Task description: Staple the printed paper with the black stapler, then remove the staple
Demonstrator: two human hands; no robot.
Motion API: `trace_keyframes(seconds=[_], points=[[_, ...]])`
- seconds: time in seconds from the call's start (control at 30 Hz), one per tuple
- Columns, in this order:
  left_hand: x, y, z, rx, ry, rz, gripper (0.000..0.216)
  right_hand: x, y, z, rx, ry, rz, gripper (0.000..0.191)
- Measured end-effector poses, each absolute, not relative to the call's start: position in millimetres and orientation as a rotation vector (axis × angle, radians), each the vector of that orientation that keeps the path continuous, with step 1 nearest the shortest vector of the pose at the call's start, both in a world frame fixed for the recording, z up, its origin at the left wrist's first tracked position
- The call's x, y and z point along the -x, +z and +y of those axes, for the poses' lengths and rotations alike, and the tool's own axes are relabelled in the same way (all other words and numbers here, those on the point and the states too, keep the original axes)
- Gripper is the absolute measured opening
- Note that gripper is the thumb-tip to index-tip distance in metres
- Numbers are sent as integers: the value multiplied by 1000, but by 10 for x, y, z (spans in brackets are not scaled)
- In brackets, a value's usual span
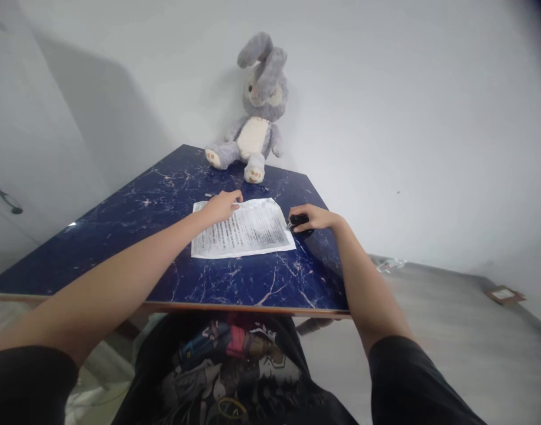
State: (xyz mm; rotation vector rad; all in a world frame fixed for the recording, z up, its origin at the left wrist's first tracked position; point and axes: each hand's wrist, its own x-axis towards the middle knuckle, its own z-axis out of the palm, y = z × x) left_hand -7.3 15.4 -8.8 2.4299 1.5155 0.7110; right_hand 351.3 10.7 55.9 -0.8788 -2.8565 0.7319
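Near the right edge of the tabletop (235, 283), the right hand's (313, 217) fingers are clamped around a black stapler (299, 219), its metal end at the right edge of a printed sheet (255, 231). The left hand (222, 206) is at the sheet's far edge; its grip cannot be determined. A grey plush rabbit (254, 136) sits by the tabletop's far edge.

Soft, cool indoor light, source out of view, washes pale wall (363, 106) in flat gray. Broad, soft-edged shadow slants across wall at left; fainter one falls just left of rabbit (256, 139). Small white glint flares at left edge of table (155, 192). Dark shade or reflection lies beneath right hand (313, 216). Wide-angle view stretches forearms (133, 268) toward lower corners; blackness clips upper right. Print on paper (253, 233) blurs past reading; floor (452, 313) looks hazy, black sleeves (421, 383) swallow detail.
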Motion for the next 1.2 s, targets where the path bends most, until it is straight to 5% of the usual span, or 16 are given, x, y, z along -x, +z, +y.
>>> trace_keyframes(seconds=[0.23, 0.43, 0.83, 0.93, 1.2], points=[[75, -134, 173, -2420, 754, 1493, 22, -3303, 609, 18, 825, 812, -2864, 38], [43, -121, 145, -2427, 775, 1447, 22, -3161, 430, 84, 1116, 713, -2388, 69], [-3, -190, 147, -2477, 762, 1332, 22, -2635, 90, -132, 1443, -427, -2751, 35], [-9, -151, 119, -2531, 696, 1364, 24, -2629, 103, -106, 1332, -312, -2808, 34], [-46, -50, -4, -2736, 438, 1143, 41, -3332, 485, 108, 864, 639, -2490, 49]])
